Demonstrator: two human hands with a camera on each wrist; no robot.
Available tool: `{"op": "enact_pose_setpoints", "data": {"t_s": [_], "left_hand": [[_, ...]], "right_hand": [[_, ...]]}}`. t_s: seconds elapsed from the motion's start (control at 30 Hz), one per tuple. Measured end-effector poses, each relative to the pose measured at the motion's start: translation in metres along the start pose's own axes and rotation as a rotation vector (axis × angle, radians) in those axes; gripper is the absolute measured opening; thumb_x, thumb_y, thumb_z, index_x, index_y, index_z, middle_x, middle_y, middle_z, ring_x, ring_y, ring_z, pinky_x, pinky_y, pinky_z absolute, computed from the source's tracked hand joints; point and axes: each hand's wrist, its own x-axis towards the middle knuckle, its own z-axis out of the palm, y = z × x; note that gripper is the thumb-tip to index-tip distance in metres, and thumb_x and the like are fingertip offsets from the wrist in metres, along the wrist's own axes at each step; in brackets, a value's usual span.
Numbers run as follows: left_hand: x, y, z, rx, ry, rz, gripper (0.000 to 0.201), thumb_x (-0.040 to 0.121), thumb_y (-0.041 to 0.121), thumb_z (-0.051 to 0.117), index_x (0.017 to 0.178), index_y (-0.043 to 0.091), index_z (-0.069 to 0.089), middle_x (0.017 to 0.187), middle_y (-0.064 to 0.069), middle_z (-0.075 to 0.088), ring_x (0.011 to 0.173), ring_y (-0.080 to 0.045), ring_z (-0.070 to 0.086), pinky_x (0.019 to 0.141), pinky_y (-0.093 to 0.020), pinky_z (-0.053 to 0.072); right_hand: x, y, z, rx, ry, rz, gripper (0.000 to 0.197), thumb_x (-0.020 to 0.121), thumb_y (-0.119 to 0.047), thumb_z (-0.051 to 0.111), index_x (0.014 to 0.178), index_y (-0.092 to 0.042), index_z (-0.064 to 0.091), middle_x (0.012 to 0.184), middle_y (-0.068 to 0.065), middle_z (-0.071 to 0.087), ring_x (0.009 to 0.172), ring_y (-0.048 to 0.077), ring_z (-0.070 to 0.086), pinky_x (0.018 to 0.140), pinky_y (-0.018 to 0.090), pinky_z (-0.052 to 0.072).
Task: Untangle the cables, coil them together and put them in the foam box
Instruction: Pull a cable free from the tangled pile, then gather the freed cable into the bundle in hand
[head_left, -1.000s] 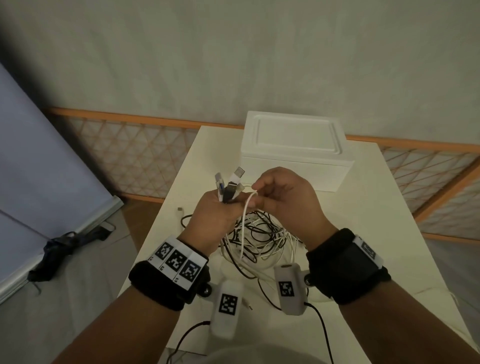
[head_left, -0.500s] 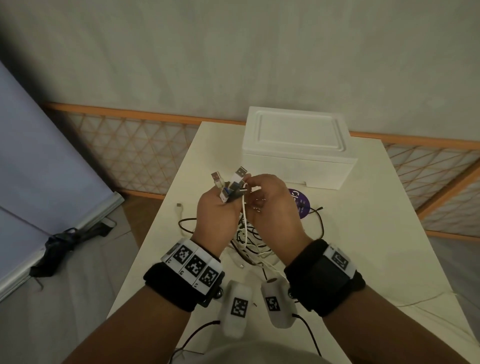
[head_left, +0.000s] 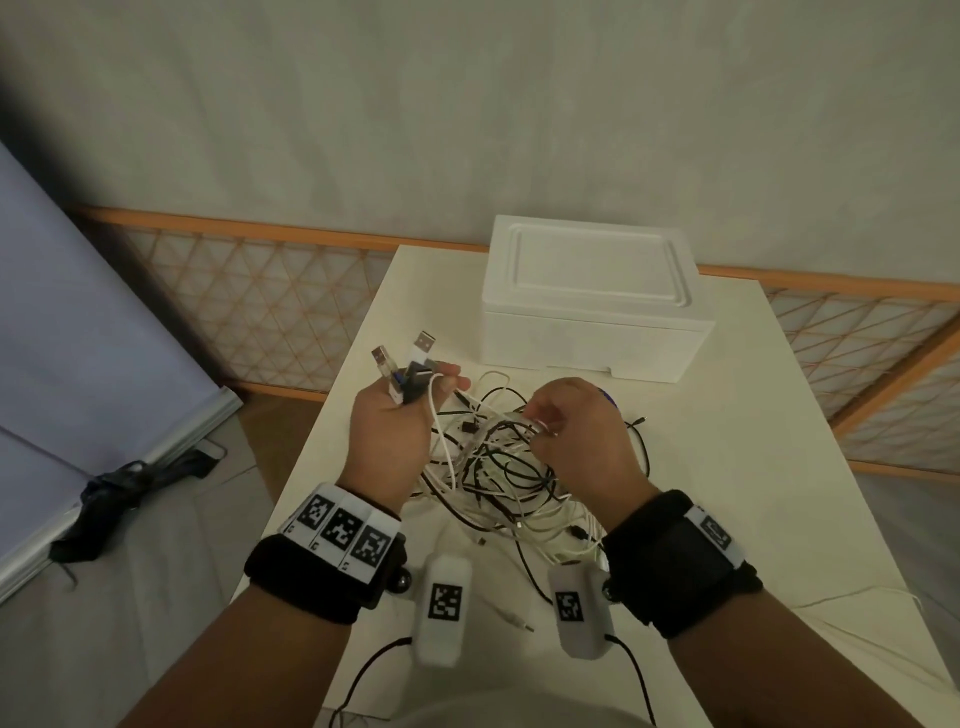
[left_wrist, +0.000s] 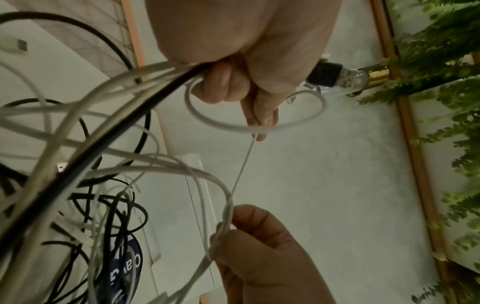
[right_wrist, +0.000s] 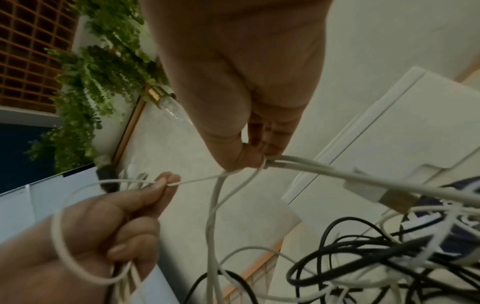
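Tightly, the left hand (head_left: 390, 422) grips several plugs (head_left: 408, 370). The right hand (head_left: 582, 434) pinches white cables (head_left: 483, 467). Sticker (left_wrist: 124, 273) lettering is unreadable.

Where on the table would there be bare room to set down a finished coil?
Bare table lies right of the cable tangle, in front of the foam box. The middle, between left hand and right hand, is crowded.

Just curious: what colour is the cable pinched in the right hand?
White; the right hand pinches white cable, clearest in the right wrist view.
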Motion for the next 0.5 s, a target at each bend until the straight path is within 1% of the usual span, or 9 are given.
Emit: {"op": "enact_pose_setpoints", "data": {"t_s": [0.1,0.17,0.2,0.23,0.27,0.3,0.33,0.43,0.5], "left_hand": [[-0.005,0.004,0.000,-0.038,-0.011,0.006,0.031,0.088,0.003,0.062,0.075,0.028,0.075,0.080,0.004,0.074,0.093,-0.030,0.067,0.098,-0.052,0.047],[-0.003,0.011,-0.004,-0.097,0.010,-0.011,0.026,0.089,0.003,0.060,0.080,0.022,0.074,0.085,0.000,0.073,0.082,-0.018,0.066,0.101,-0.061,0.038],[0.002,0.014,-0.010,-0.138,0.035,-0.037,0.018,0.090,0.003,0.058,0.086,0.015,0.071,0.088,-0.006,0.071,0.071,-0.009,0.063,0.094,-0.064,0.040],[0.009,0.017,-0.016,-0.175,0.074,-0.059,0.011,0.091,0.004,0.057,0.091,0.008,0.068,0.091,-0.010,0.070,0.059,0.000,0.058,0.081,-0.063,-0.010],[0.016,0.019,-0.023,-0.197,0.123,-0.072,0.008,0.091,0.005,0.058,0.093,0.005,0.066,0.090,-0.011,0.069,0.050,0.004,0.053,0.048,-0.025,0.021],[0.022,0.020,-0.029,-0.216,0.165,-0.071,0.007,0.091,0.006,0.059,0.090,0.006,0.065,0.086,-0.008,0.070,0.047,0.004,0.050,0.052,-0.023,0.023],[0.026,0.020,-0.036,-0.224,0.201,-0.065,0.007,0.090,0.006,0.060,0.087,0.009,0.066,0.082,-0.005,0.070,0.046,0.003,0.050,0.058,-0.025,0.034],[0.029,0.020,-0.048,-0.207,0.244,-0.055,0.014,0.088,0.011,0.064,0.078,0.019,0.070,0.086,-0.005,0.070,0.048,-0.005,0.045,0.056,-0.026,0.029],[0.030,0.023,-0.053,-0.220,0.250,-0.055,0.011,0.083,0.017,0.069,0.073,0.022,0.072,0.093,-0.009,0.069,0.054,-0.014,0.041,0.055,-0.031,0.030]], "right_hand": [[0.004,0.007,-0.004,-0.073,-0.042,0.105,0.025,0.067,0.004,0.063,0.075,-0.019,0.057,0.082,-0.001,0.060,0.065,0.009,0.055,0.056,0.018,0.045],[0.007,0.018,-0.006,-0.174,-0.109,0.177,0.023,0.071,0.002,0.061,0.084,-0.016,0.055,0.080,-0.003,0.059,0.068,0.012,0.055,0.062,0.028,0.049],[0.007,0.028,-0.007,-0.202,-0.148,0.213,0.024,0.072,0.000,0.062,0.088,-0.016,0.054,0.080,-0.005,0.056,0.070,0.014,0.055,0.064,0.030,0.049],[0.007,0.038,-0.009,-0.212,-0.181,0.246,0.026,0.072,-0.004,0.066,0.090,-0.017,0.052,0.082,-0.006,0.054,0.073,0.015,0.055,0.064,0.030,0.048],[0.007,0.049,-0.010,-0.234,-0.198,0.262,0.030,0.069,-0.010,0.071,0.091,-0.018,0.052,0.086,-0.005,0.054,0.076,0.018,0.055,0.063,0.030,0.047],[0.007,0.059,-0.012,-0.289,-0.193,0.251,0.033,0.067,-0.017,0.075,0.091,-0.019,0.052,0.090,-0.002,0.054,0.079,0.021,0.055,0.066,0.030,0.047],[0.007,0.068,-0.012,-0.378,-0.177,0.225,0.035,0.066,-0.022,0.077,0.093,-0.018,0.054,0.094,0.001,0.054,0.083,0.023,0.055,0.070,0.033,0.047],[0.004,0.080,-0.011,-0.572,-0.117,0.130,0.031,0.073,-0.025,0.072,0.097,-0.018,0.054,0.096,0.002,0.052,0.086,0.025,0.055,0.074,0.036,0.047],[0.002,0.082,-0.009,-0.579,-0.130,0.154,0.025,0.079,-0.028,0.068,0.096,-0.019,0.053,0.092,0.000,0.051,0.085,0.024,0.055,0.072,0.034,0.046]]}}
